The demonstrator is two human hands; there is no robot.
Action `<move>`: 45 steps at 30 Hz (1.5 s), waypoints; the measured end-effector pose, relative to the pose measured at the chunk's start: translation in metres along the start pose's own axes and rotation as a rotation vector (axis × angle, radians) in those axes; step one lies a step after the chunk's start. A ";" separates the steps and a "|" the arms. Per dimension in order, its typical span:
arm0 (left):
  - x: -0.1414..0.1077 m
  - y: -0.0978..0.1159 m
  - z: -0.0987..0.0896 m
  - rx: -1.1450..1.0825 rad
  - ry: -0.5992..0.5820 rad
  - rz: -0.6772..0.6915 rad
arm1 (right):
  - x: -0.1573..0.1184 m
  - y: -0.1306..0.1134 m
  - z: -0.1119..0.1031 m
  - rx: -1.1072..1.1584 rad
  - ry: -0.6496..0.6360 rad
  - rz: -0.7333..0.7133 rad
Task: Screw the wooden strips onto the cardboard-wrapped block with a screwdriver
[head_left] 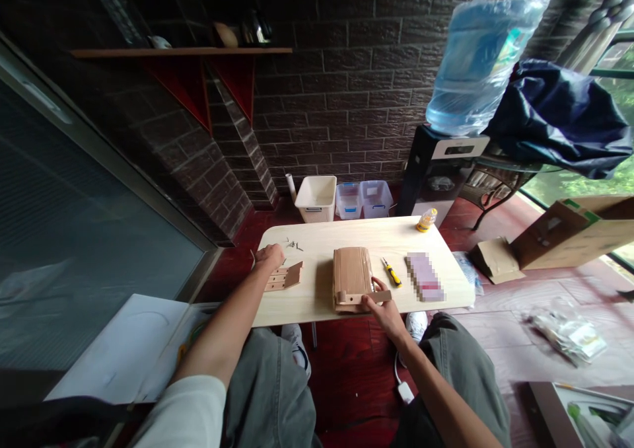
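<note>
My right hand (382, 308) grips a narrow wooden strip (352, 298) with a hole in it, at the near edge of a stack of wooden boards (351, 269). At the table's left side my left hand (271, 256) reaches down with its fingers curled together; what they hold, if anything, is hidden. Just beside it lie wooden pieces with dark holes (286, 277). Several small screws (294, 244) are scattered beyond that hand. Right of the boards rests a yellow and black screwdriver (391, 273).
On the pale table (317, 236) also lie a blurred pinkish rectangle (424, 277) and a small yellow-topped container (426, 220). Behind stand plastic bins (317, 200) and a water dispenser (428, 170). Cardboard boxes (559, 236) occupy the floor at right.
</note>
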State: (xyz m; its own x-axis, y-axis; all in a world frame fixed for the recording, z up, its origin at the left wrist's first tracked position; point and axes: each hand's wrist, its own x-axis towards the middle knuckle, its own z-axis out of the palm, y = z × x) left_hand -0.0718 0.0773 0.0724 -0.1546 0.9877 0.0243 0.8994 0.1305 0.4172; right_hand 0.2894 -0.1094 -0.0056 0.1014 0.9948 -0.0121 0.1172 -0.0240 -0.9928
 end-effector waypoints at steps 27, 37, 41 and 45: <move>0.016 0.043 -0.011 0.296 -0.127 -0.043 | -0.002 -0.016 0.004 0.109 0.004 0.043; -0.071 0.118 -0.035 -0.078 -0.233 0.356 | -0.003 -0.014 0.004 0.045 0.030 0.045; -0.095 0.126 -0.029 -0.182 -0.290 0.411 | -0.005 -0.016 0.003 0.070 0.018 0.060; -0.116 0.134 -0.024 -0.370 -0.299 0.452 | -0.012 -0.016 0.001 0.111 0.048 0.074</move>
State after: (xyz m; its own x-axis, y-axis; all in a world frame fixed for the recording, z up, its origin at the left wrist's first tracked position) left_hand 0.0571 -0.0220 0.1477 0.3743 0.9265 0.0393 0.6409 -0.2891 0.7111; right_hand 0.2848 -0.1213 0.0102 0.1530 0.9848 -0.0827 -0.0024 -0.0833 -0.9965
